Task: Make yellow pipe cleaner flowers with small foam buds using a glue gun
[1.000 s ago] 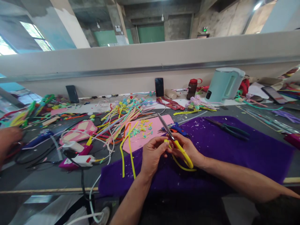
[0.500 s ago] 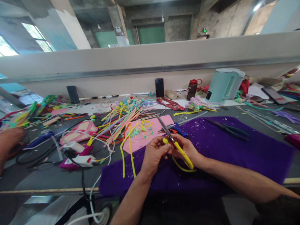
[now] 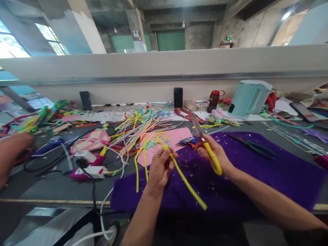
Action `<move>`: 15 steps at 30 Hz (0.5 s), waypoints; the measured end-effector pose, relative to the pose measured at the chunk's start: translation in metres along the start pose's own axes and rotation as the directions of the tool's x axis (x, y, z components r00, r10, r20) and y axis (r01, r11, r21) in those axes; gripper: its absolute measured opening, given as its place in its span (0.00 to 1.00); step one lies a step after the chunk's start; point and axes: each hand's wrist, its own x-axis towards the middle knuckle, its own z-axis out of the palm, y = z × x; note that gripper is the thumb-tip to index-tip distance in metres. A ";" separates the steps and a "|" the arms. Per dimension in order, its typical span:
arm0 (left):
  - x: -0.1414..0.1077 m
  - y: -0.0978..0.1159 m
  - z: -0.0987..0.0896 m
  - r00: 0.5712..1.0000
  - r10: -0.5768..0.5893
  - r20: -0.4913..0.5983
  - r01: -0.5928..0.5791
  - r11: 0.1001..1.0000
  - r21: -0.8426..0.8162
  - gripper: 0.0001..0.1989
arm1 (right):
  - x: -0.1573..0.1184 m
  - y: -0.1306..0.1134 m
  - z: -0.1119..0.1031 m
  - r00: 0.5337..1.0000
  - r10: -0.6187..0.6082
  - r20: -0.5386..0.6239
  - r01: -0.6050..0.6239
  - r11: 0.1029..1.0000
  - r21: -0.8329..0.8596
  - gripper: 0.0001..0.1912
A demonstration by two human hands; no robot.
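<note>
ok, left hand [image 3: 160, 167] is closed on a yellow strip [image 3: 188, 182], pinching it near its upper end between thumb and fingers. the free length slants down from that grip to the right, above the purple cloth [image 3: 256, 181]. right hand [image 3: 217, 153] is gripping scissors [image 3: 212, 158] by the yellow handles, blades pointing up and away from the fingers, blurred; can't tell if they're apart. scissors and strip aren't touching.

just beyond the left grip: pink sheet [image 3: 179, 135] with small cut pieces [image 3: 160, 136] on it, two loose yellow strips [image 3: 137, 174] hanging over its near left edge. bundle of strips [image 3: 138, 128] further out to the left. glue gun [image 3: 188, 140] sits between the two grips, slightly beyond. pliers [image 3: 256, 146] lie on the cloth right of the scissors grip. white plugs [image 3: 96, 172] well left of the left grip; another person's hand [image 3: 22, 143] past them at the far left.
</note>
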 end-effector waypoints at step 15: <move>0.008 0.009 -0.017 0.999 -0.003 -0.048 -0.006 0.982 -0.186 0.09 | 0.004 0.058 -0.125 0.953 0.088 -0.291 -0.303 0.325 -0.896 0.26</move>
